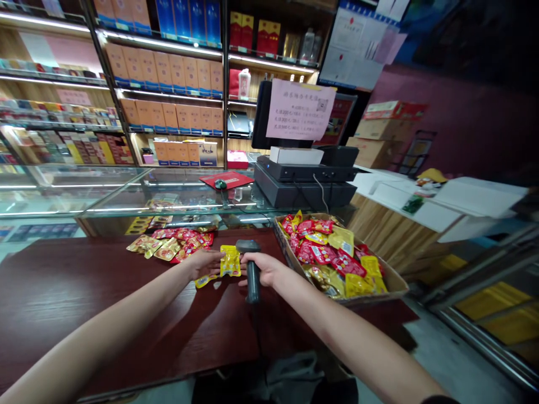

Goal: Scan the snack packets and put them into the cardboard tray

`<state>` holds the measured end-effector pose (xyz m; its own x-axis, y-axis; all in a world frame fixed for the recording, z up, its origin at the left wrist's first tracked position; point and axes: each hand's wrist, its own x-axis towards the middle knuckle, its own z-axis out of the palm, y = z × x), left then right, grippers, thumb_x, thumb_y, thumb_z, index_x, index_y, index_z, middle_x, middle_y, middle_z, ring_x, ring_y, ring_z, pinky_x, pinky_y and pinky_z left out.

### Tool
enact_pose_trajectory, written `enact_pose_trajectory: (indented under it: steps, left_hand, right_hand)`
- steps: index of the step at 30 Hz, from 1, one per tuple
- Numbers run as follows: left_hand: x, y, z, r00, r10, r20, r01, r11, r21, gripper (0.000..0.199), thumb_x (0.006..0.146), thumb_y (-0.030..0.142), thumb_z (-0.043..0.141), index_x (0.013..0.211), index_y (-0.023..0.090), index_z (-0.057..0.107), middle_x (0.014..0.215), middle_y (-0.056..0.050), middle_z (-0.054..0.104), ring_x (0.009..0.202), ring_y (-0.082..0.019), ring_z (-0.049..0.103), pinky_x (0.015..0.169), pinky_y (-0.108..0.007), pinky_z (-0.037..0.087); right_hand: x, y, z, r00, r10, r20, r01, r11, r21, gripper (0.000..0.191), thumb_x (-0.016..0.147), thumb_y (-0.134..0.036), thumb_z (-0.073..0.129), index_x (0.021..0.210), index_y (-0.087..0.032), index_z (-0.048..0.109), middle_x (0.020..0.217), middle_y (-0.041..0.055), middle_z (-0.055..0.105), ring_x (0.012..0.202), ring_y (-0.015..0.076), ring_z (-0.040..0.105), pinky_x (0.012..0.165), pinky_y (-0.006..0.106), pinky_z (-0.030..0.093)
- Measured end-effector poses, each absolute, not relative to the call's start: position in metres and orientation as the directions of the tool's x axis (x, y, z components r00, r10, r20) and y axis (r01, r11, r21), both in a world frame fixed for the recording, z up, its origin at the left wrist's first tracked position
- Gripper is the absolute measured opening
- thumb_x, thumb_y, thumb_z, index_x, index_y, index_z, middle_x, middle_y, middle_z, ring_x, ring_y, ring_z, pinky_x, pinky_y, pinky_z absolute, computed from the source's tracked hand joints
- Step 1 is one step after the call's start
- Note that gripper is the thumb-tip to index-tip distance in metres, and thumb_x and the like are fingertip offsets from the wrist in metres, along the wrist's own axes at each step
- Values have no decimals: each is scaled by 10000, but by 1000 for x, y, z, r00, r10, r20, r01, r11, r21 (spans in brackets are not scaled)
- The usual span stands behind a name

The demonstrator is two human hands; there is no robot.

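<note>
My left hand grips a small yellow snack packet by its left edge, above the dark red counter. My right hand is wrapped round the handle of a black barcode scanner, its head close beside the packet's right edge. Another yellow packet lies partly under my left hand. Behind that hand is a pile of red and gold snack packets. To the right of the scanner stands a cardboard box full of red, yellow and gold packets.
A glass display case runs behind the counter, with a red mouse pad and a computer mouse on it. A monitor stands on a black cash drawer. The scanner's cable hangs toward me. Shelves of boxes line the back.
</note>
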<state>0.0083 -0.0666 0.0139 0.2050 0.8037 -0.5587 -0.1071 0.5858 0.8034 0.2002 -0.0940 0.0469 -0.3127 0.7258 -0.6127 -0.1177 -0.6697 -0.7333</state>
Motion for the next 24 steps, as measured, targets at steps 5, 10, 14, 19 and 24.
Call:
enact_pose_trajectory:
  steps: [5,10,14,19,24]
  left_hand:
    - [33,-58,8,207,843,-497,-87,521,849,318,625,121,783,889,136,606,744,-52,687,615,-126,640,590,-218,515]
    - [61,-51,14,210,855,-474,-74,498,864,327,602,94,789,825,152,558,670,-29,676,545,-128,630,605,-283,542]
    - [80,-46,24,242,866,-438,-74,467,881,340,589,101,798,828,154,562,667,-22,672,557,-143,642,594,-295,545]
    - [98,-40,41,296,869,-395,-83,436,896,317,595,112,796,836,144,591,697,-34,681,561,-130,640,584,-267,536]
    - [108,-41,56,330,866,-377,-83,424,902,355,571,130,814,847,159,592,693,-11,678,578,-127,645,634,-286,544]
  right_hand:
    - [224,-106,50,-275,765,-582,-191,-637,-747,129,654,-84,579,762,-152,557,614,-24,553,608,133,584,754,470,525]
    - [248,-131,55,-83,894,-439,-186,-447,-875,222,605,-79,626,809,-164,611,668,-25,570,670,134,576,704,437,548]
    - [258,-159,57,-15,947,-321,-188,-318,-929,251,588,-121,677,828,-164,619,832,21,651,781,169,633,634,329,558]
    - [256,-186,48,-21,969,-246,-122,-247,-961,243,624,-257,699,791,-108,604,766,70,669,619,176,673,500,254,529]
    - [250,-195,33,-30,966,-257,-189,-258,-947,252,613,-289,684,738,-114,553,619,6,600,492,154,634,397,229,489]
